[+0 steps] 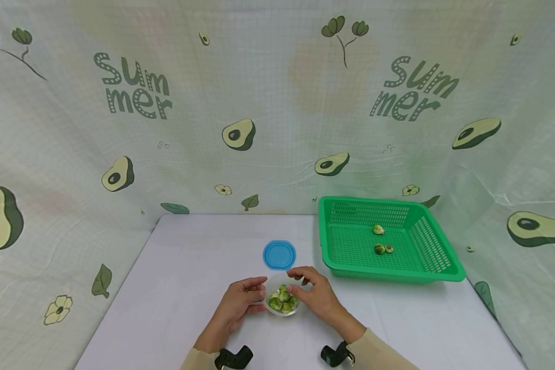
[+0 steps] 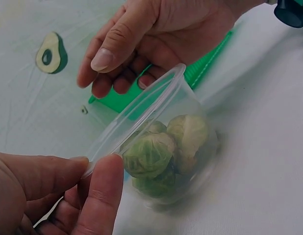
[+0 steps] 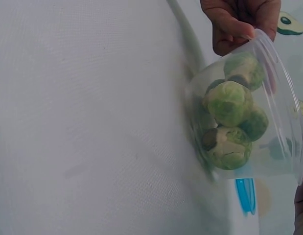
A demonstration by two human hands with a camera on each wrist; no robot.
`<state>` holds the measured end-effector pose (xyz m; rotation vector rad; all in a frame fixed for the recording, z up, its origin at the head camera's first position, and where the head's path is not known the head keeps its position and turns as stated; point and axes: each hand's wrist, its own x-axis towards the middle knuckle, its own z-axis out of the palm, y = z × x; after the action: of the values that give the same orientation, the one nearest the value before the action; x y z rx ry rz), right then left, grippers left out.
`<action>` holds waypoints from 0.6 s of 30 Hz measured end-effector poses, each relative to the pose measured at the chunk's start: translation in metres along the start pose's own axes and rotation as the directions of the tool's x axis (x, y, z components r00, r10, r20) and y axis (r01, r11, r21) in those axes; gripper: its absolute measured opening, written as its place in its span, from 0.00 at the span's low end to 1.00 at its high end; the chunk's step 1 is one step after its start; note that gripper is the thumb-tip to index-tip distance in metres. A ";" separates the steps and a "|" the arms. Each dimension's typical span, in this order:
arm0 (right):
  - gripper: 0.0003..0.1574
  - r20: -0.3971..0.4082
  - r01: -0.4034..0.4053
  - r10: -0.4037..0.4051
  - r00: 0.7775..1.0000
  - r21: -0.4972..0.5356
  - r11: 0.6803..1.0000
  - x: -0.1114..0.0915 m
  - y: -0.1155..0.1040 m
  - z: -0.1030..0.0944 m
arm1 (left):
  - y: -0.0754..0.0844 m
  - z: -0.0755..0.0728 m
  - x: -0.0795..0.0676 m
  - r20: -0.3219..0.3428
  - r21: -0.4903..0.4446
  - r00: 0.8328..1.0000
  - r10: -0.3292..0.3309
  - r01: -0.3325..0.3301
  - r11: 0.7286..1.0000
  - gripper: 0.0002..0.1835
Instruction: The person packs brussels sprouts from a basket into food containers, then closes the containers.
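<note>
A clear plastic bowl sits on the table near its front, with several Brussels sprouts heaped inside. My left hand pinches its rim between thumb and finger at the left, clearly seen in the left wrist view. Above the opposite side of the rim hovers my right hand, its fingers loosely bent and nothing visible between them. The right wrist view catches only a sliver of that hand at the edge. Just behind the bowl, a blue lid lies flat.
At the back right stands a green perforated basket. Inside it lie a pale sprout and, nearer the front, a greener sprout beside a small one. A printed curtain hangs behind the white table.
</note>
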<state>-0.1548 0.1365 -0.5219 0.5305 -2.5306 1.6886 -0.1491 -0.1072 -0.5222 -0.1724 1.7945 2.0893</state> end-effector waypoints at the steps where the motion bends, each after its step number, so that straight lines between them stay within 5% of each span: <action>1: 0.23 0.000 -0.001 0.001 1.000 0.002 1.000 0.000 0.000 0.000 | 0.000 0.000 0.000 0.000 -0.001 1.000 0.001 -0.001 1.000 0.28; 18: 0.21 -0.009 0.059 -0.058 0.998 0.045 0.997 0.001 -0.011 -0.005 | 0.003 0.001 -0.003 -0.002 0.003 1.000 -0.008 0.008 1.000 0.27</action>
<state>-0.1529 0.1372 -0.5099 0.5942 -2.4517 1.7286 -0.1471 -0.1068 -0.5184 -0.1804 1.7952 2.0815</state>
